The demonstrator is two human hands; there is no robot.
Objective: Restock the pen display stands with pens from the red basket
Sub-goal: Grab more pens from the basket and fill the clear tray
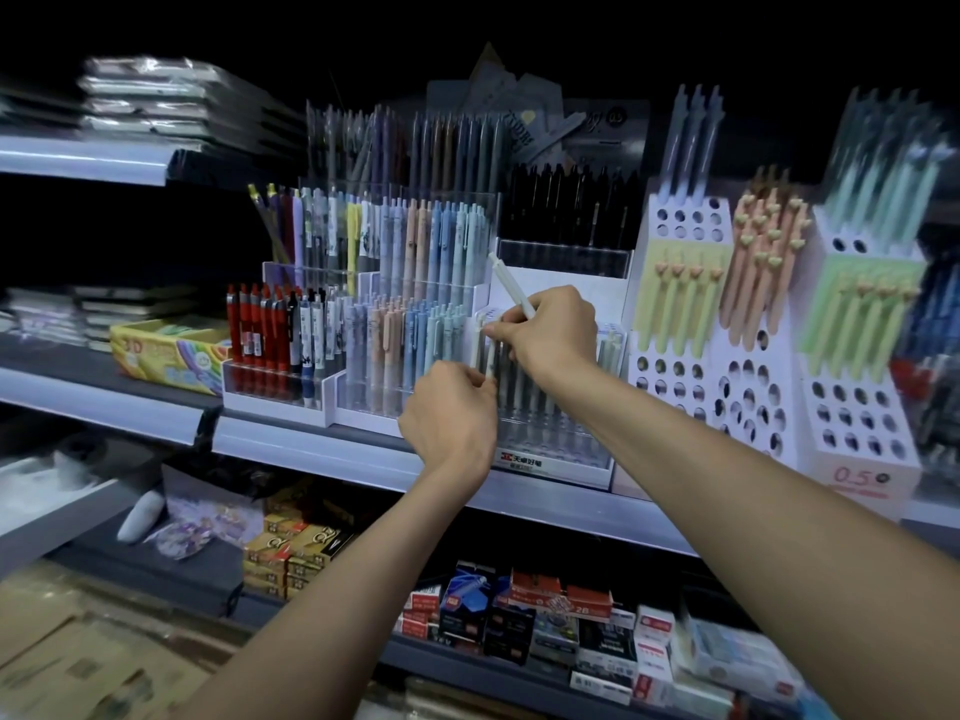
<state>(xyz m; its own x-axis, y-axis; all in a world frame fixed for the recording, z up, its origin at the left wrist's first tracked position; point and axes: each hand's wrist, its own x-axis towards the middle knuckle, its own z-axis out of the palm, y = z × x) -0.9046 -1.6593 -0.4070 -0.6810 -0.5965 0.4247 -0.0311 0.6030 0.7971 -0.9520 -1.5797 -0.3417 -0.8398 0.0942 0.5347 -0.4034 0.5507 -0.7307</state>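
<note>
While our right hand [550, 330] curls round a white pen [508, 283], the pen sticks up and to the left out of the top of our fist. The thumb and first finger of that hand also pinch the top of a pale pen [484, 356] that stands in the clear pen stand [561, 449]. Our left hand [449, 413] is lower down and just to the left, with its fingers bent. Its fingertips meet on the lower part of that same pale pen. The picture is a bit blurry there, so we cannot tell how tight the hold is. The clear pen stand sits on the middle shelf [311, 449], and a row of gray pens [524, 392] stands in it behind our hands. Just to the left is another clear stand full of pastel pens [415, 324], and past that are red pens [260, 330]. To the right stand white cardboard stands [675, 376] with round holes, and they hold green pens [670, 309] and peach pens [758, 272]. Black pens [571, 205] stand in a row behind, higher up. A yellow box [166, 350] lies far to the left on the same shelf. Small boxes [519, 615] fill the shelf below.
</note>
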